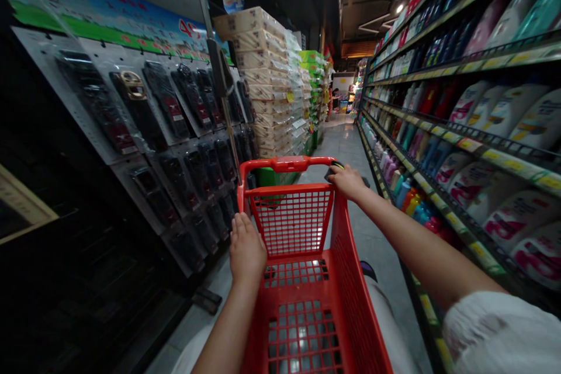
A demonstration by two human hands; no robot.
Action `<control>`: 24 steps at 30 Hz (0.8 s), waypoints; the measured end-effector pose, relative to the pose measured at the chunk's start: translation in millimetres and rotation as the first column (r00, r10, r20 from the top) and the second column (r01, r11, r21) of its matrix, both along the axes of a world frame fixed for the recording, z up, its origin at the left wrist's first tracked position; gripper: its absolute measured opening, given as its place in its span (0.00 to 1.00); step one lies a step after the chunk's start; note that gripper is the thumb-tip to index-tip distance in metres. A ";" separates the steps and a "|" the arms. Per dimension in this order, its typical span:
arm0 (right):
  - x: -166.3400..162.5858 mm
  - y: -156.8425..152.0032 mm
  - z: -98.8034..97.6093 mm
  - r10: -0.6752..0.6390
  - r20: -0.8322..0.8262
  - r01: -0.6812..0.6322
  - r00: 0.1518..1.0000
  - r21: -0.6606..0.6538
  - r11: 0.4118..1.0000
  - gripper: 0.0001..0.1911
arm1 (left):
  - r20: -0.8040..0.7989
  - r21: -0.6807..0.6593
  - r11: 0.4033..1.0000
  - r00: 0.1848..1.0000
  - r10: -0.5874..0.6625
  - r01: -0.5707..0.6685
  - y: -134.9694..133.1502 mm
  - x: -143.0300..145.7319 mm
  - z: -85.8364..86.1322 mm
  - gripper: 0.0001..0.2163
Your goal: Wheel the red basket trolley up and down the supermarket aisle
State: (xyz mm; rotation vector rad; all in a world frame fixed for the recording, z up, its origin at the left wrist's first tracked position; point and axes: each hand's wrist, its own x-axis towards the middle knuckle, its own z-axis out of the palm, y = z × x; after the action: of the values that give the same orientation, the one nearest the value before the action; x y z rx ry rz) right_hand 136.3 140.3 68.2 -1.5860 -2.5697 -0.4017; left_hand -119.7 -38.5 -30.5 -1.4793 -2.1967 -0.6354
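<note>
A red plastic shopping cart (346, 257) stands right before me, its grid basket showing bare floor through the mesh. My left hand (248, 245) is on the cart's left side rim, fingers together and curled over the edge, thumb side toward the basket. At the right end of the red handlebar (287, 163), my right hand (348, 181) is closed round the cart's corner. A small black and yellow piece shows by its fingertips; what it is I cannot make out. The right palm is hidden.
Shelves of shampoo bottles (504, 111) line the right side. Belts in plastic packs (164, 99) hang on a display rack at left, beside a metal pole (214, 58). Stacked cartons (263, 70) stand beyond it. A grey tiled aisle (342, 143) runs ahead.
</note>
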 end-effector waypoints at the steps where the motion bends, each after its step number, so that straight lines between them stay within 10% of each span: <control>1: 0.3 -4.9 -1.7 0.001 -0.007 -0.001 1.000 -0.006 1.000 0.22 | -0.002 -0.004 1.000 1.000 -0.002 0.002 -0.4 0.0 0.6 0.28; 9: 3.9 1.9 27.6 0.033 -0.054 -0.044 0.998 -0.217 0.975 0.19 | -0.028 -0.003 1.000 1.000 0.010 -0.011 -2.6 0.7 1.5 0.28; 15: -17.8 39.4 40.9 -0.037 -0.360 0.099 0.932 0.154 0.983 0.32 | -0.037 0.005 1.000 0.999 0.014 -0.014 -2.8 0.2 -3.4 0.28; 24: -75.7 71.2 37.7 -0.243 -0.284 0.233 0.928 -0.069 0.970 0.19 | -0.018 -0.002 1.000 1.000 0.026 -0.026 -3.4 1.7 -5.7 0.30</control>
State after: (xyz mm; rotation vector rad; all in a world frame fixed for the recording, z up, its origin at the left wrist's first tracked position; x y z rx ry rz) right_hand 60.6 211.6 105.9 -1.8221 -2.1870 -0.1282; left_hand -117.9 -41.9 -36.3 -1.4500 -2.2001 -0.6092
